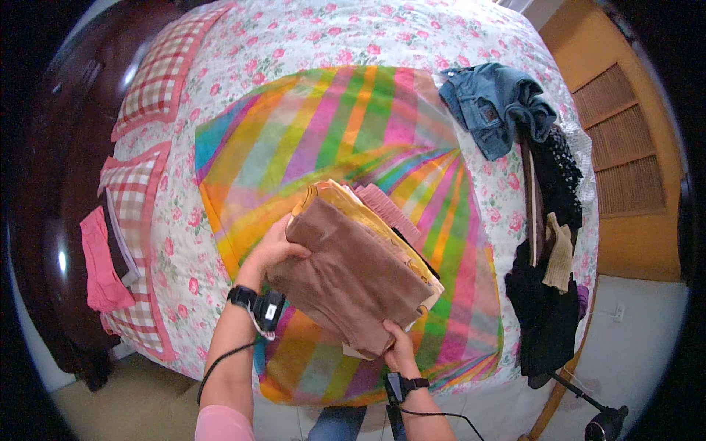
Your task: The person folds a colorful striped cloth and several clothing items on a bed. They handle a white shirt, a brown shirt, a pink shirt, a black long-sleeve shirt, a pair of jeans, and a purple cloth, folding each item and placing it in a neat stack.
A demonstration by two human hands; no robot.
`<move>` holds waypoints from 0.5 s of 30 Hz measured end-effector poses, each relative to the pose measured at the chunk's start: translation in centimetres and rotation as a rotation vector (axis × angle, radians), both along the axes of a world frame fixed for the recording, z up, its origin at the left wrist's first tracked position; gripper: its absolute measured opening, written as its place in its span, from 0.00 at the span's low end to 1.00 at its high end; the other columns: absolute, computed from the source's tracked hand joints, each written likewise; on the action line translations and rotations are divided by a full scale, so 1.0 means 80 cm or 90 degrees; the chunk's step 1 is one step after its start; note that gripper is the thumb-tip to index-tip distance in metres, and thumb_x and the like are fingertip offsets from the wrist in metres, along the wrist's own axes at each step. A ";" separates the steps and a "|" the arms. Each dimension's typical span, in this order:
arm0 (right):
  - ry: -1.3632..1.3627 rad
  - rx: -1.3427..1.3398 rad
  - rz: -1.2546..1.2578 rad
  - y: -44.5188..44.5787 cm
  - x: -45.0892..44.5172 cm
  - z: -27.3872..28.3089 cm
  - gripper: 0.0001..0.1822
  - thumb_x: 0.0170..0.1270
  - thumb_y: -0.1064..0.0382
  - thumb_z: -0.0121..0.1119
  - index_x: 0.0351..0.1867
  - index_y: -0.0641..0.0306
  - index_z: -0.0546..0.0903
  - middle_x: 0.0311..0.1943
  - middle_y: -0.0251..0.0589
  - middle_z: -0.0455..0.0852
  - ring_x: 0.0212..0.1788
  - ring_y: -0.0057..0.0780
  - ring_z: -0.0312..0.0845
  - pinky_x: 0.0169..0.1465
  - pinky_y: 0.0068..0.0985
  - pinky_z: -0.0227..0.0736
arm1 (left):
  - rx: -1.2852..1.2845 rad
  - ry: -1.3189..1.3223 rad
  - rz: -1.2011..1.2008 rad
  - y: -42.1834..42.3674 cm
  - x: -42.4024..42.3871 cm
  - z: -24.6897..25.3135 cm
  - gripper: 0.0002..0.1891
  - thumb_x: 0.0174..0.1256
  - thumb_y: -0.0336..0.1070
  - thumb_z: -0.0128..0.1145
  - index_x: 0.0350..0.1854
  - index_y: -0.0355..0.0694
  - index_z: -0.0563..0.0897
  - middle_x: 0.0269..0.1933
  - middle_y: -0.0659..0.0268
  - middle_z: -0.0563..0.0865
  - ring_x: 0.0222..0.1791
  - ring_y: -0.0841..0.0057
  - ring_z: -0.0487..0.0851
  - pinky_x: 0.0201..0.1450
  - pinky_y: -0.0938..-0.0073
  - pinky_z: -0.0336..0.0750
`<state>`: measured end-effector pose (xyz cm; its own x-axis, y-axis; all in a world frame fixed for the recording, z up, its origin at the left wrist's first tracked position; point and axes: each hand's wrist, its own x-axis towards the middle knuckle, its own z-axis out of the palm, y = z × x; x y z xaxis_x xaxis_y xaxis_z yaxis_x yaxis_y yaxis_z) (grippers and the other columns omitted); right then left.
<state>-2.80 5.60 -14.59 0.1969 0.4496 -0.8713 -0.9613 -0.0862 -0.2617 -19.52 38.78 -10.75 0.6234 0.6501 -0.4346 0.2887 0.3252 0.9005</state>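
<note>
Between both hands I hold a stack of folded clothes, with a brown folded garment (353, 275) on top. Beneath it show the edges of a yellow printed cloth (342, 193) and a pink ribbed piece (389, 209). My left hand (278, 245) grips the stack's left side, thumb on the brown cloth. At the near right corner, my right hand (400, 344) pinches the stack with the thumb on top. Under the stack, a multicoloured striped cloth (353, 121) lies spread on the bed.
A floral bedsheet (265, 44) covers the bed. Blue jeans (491, 105), black clothes (543, 320) and a beige knit piece (558, 253) lie along the right edge. At left are checked pillows (154, 82) and a pink cloth (102, 264). A black stand (604, 421) is at lower right.
</note>
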 end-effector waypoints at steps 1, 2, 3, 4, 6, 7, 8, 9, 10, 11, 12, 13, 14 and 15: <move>-0.033 0.012 0.019 0.003 0.001 0.012 0.27 0.60 0.70 0.68 0.62 0.66 0.74 0.56 0.42 0.83 0.57 0.39 0.80 0.61 0.40 0.76 | 0.023 -0.006 -0.001 -0.004 0.006 0.011 0.36 0.40 0.22 0.74 0.58 0.37 0.75 0.56 0.65 0.83 0.57 0.73 0.80 0.65 0.69 0.72; -0.067 0.024 0.037 0.003 0.002 0.029 0.28 0.60 0.70 0.67 0.63 0.67 0.73 0.57 0.42 0.82 0.58 0.39 0.79 0.62 0.40 0.75 | 0.046 -0.013 -0.003 -0.008 0.010 0.018 0.36 0.40 0.21 0.74 0.58 0.37 0.75 0.56 0.65 0.83 0.57 0.74 0.80 0.65 0.69 0.72; -0.106 0.038 0.054 0.004 0.002 0.040 0.29 0.60 0.70 0.67 0.64 0.67 0.72 0.59 0.42 0.81 0.60 0.39 0.78 0.64 0.41 0.74 | 0.081 0.044 0.009 -0.009 0.010 0.019 0.37 0.40 0.22 0.74 0.59 0.36 0.75 0.55 0.64 0.84 0.56 0.72 0.81 0.64 0.69 0.73; -0.103 0.034 0.055 -0.004 -0.001 0.024 0.29 0.60 0.70 0.67 0.64 0.67 0.73 0.59 0.42 0.81 0.60 0.40 0.78 0.65 0.39 0.72 | 0.114 0.100 0.018 -0.008 0.005 0.012 0.38 0.40 0.23 0.74 0.60 0.36 0.74 0.55 0.63 0.84 0.56 0.70 0.82 0.63 0.68 0.73; -0.177 0.011 0.066 0.009 -0.010 0.026 0.28 0.61 0.69 0.68 0.63 0.68 0.74 0.57 0.42 0.83 0.58 0.39 0.79 0.63 0.36 0.73 | 0.176 0.261 -0.007 -0.001 -0.030 -0.042 0.42 0.42 0.26 0.74 0.66 0.37 0.72 0.61 0.55 0.81 0.62 0.59 0.78 0.68 0.61 0.69; -0.241 -0.003 0.069 0.011 -0.008 0.023 0.26 0.61 0.68 0.69 0.61 0.69 0.75 0.55 0.42 0.84 0.55 0.38 0.81 0.61 0.36 0.75 | 0.341 0.324 0.047 -0.019 0.000 -0.015 0.42 0.44 0.29 0.74 0.68 0.39 0.71 0.65 0.55 0.77 0.66 0.57 0.74 0.70 0.57 0.65; -0.334 -0.017 0.090 0.005 -0.002 0.024 0.27 0.61 0.68 0.69 0.62 0.70 0.74 0.58 0.45 0.82 0.58 0.40 0.79 0.63 0.37 0.72 | 0.506 0.382 0.106 -0.046 0.028 0.015 0.43 0.46 0.32 0.73 0.70 0.41 0.71 0.68 0.54 0.74 0.69 0.54 0.70 0.72 0.53 0.61; -0.426 -0.029 0.115 0.001 0.003 0.030 0.29 0.61 0.67 0.68 0.63 0.71 0.73 0.60 0.47 0.81 0.60 0.42 0.77 0.65 0.38 0.70 | 0.673 0.437 0.175 -0.073 0.056 0.051 0.43 0.48 0.35 0.73 0.72 0.43 0.70 0.72 0.53 0.70 0.73 0.52 0.66 0.74 0.48 0.57; -0.511 -0.034 0.149 0.002 0.008 0.038 0.30 0.61 0.67 0.68 0.65 0.71 0.73 0.62 0.49 0.79 0.63 0.44 0.75 0.67 0.39 0.68 | 0.697 0.430 0.130 -0.101 0.070 0.073 0.43 0.51 0.39 0.71 0.73 0.45 0.68 0.74 0.53 0.66 0.75 0.52 0.61 0.75 0.45 0.52; -0.675 -0.108 0.191 0.003 0.015 0.055 0.32 0.62 0.64 0.67 0.66 0.70 0.71 0.65 0.51 0.75 0.66 0.46 0.70 0.69 0.41 0.63 | 0.719 0.419 0.083 -0.130 0.085 0.087 0.42 0.54 0.43 0.69 0.75 0.46 0.67 0.77 0.53 0.62 0.77 0.51 0.57 0.76 0.41 0.47; -0.834 -0.182 0.237 0.006 0.020 0.084 0.33 0.63 0.62 0.66 0.68 0.69 0.70 0.69 0.53 0.70 0.70 0.49 0.65 0.72 0.44 0.59 | 0.738 0.413 0.036 -0.151 0.097 0.092 0.42 0.57 0.46 0.67 0.76 0.48 0.66 0.79 0.53 0.58 0.79 0.51 0.53 0.77 0.37 0.42; -0.993 -0.259 0.282 0.009 0.025 0.109 0.34 0.63 0.60 0.65 0.70 0.67 0.69 0.72 0.55 0.66 0.73 0.51 0.61 0.74 0.47 0.55 | 0.750 0.416 -0.017 -0.163 0.110 0.089 0.41 0.58 0.49 0.66 0.76 0.50 0.66 0.80 0.55 0.57 0.80 0.52 0.51 0.76 0.34 0.40; -1.067 -0.195 0.371 0.017 0.035 0.128 0.36 0.64 0.56 0.64 0.72 0.65 0.66 0.74 0.55 0.61 0.75 0.52 0.56 0.75 0.49 0.50 | 0.760 0.416 -0.074 -0.174 0.124 0.078 0.41 0.59 0.52 0.64 0.77 0.52 0.66 0.81 0.56 0.55 0.81 0.52 0.49 0.76 0.32 0.38; -1.136 -0.129 0.462 0.030 0.049 0.144 0.38 0.65 0.53 0.62 0.74 0.62 0.64 0.76 0.55 0.57 0.77 0.53 0.51 0.76 0.52 0.46 | 0.770 0.415 -0.133 -0.180 0.135 0.061 0.41 0.60 0.55 0.62 0.77 0.54 0.65 0.81 0.58 0.54 0.81 0.53 0.48 0.75 0.29 0.35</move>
<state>1.15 7.97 -3.03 0.6298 0.7751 0.0509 0.5881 -0.4329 -0.6831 -8.71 24.38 -5.83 0.6589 0.7481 0.0788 0.7072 -0.6517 0.2743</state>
